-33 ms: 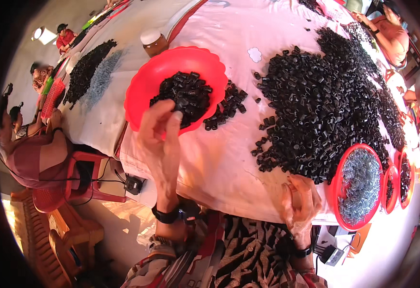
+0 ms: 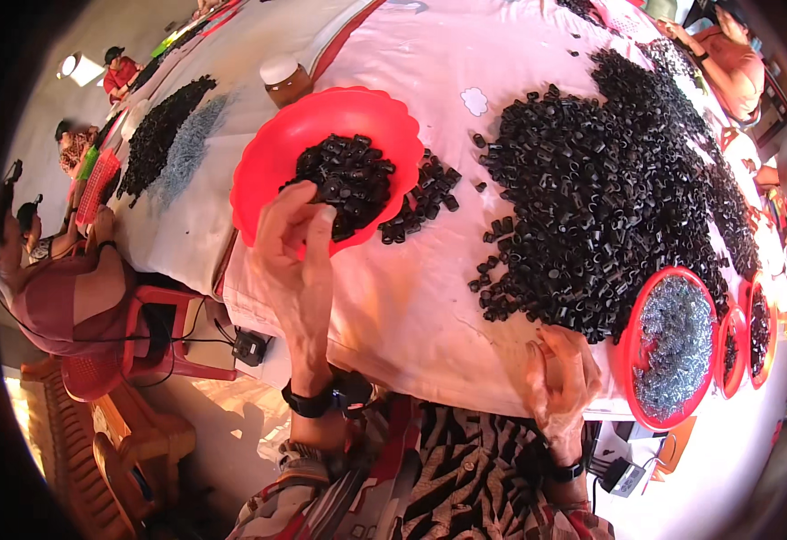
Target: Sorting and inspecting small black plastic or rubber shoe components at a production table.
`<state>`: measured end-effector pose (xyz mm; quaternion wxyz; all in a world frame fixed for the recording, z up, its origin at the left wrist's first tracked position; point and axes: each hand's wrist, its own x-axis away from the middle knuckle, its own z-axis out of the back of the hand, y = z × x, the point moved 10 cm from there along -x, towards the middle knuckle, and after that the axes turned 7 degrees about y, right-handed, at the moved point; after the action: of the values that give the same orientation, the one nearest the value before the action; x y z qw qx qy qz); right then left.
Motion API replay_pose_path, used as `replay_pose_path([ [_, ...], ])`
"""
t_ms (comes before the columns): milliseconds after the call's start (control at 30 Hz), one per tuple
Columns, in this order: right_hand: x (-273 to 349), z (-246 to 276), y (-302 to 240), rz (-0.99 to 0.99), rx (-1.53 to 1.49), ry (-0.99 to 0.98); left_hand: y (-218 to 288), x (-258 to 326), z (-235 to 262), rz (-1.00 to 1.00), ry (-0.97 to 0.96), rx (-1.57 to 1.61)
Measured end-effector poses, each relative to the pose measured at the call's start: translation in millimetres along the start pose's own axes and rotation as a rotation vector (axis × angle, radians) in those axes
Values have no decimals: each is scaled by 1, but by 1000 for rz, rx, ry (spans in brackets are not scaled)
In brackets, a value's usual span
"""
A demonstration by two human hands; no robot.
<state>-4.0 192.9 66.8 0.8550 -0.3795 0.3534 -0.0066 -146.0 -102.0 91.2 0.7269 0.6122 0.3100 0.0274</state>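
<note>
My left hand [image 2: 294, 236] is over the near rim of a red scalloped bowl [image 2: 263, 157]. Thumb and forefinger are apart, their tips by a heap of small black plastic caps [image 2: 348, 184] inside it; I see nothing held between them. More loose caps [image 2: 429, 193] lie against the bowl's right side. At the table's near edge, my right hand [image 2: 563, 378] has its fingers curled in toward the thumb. Whatever it may hold is hidden. Just beyond it spreads a large pile of the same black caps [image 2: 610, 198].
A red basin [image 2: 626, 360] of small bluish, shiny pieces stands right of my right hand, with smaller red bowls [image 2: 729, 389] beside it. Behind the scalloped bowl is a brown jar [image 2: 287, 85] with a white lid. People sit along both sides; a red chair [image 2: 155, 333] is at left.
My left hand has shifted very slightly left, its fingertips drawing back a little from the caps in the bowl. The right hand stays where it was.
</note>
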Motion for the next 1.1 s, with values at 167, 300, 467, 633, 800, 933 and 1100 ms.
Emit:
replay_pose_path([
  [167,-4,0,-3,71,21,5,14,28,-30,-147,-162,-33],
  [300,-2,0,-2,69,-25,0,7,82,-81,-80,-538,-28],
  [467,-1,0,-3,82,-22,3,12,114,-104,-41,-638,34],
  [633,0,0,-3,85,-54,-17,21,128,-119,-100,-684,-5],
  [800,2,0,-1,94,-40,-19,49,127,-141,-445,-677,-153],
  [933,2,0,-2,101,-62,-33,43,137,-149,-482,-754,-179],
  [1100,0,6,4,38,-103,-79,43,137,-150,-458,-744,-163],
])
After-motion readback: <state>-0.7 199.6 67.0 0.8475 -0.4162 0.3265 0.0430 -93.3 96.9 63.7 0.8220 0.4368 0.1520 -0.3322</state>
